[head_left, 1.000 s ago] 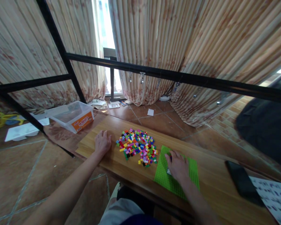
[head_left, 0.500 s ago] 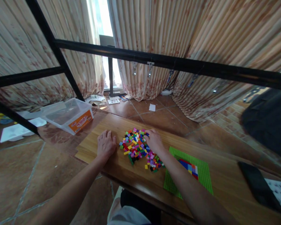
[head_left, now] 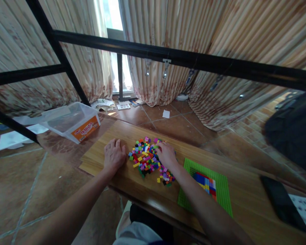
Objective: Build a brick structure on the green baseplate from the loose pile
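Note:
A loose heap of small toy building bricks point(head_left: 145, 158) in many colours lies on the wooden bench top. My right hand point(head_left: 166, 154) reaches into the heap's right side, fingers bent and drawn together at the bricks. What sits between its fingertips is too small to make out, though a lime-green brick shows beside them. My left hand point(head_left: 114, 154) rests palm down on the wood left of the heap, fingers stretched out and holding nothing. Under my right forearm lies a green baseplate point(head_left: 222, 190) carrying a block of blue, red, yellow and white bricks point(head_left: 206, 183), partly hidden by the arm.
Beyond the bench's left end stands a clear plastic box point(head_left: 66, 126) with an orange label. A black phone-like object point(head_left: 283, 202) and a printed sheet point(head_left: 305, 207) lie at the right. A black metal rail point(head_left: 178, 59) crosses in front of the curtains.
My right hand has shifted slightly within the heap, its fingers now over the right part of the bricks. My left hand stays flat on the wood. The camera view has tilted a little.

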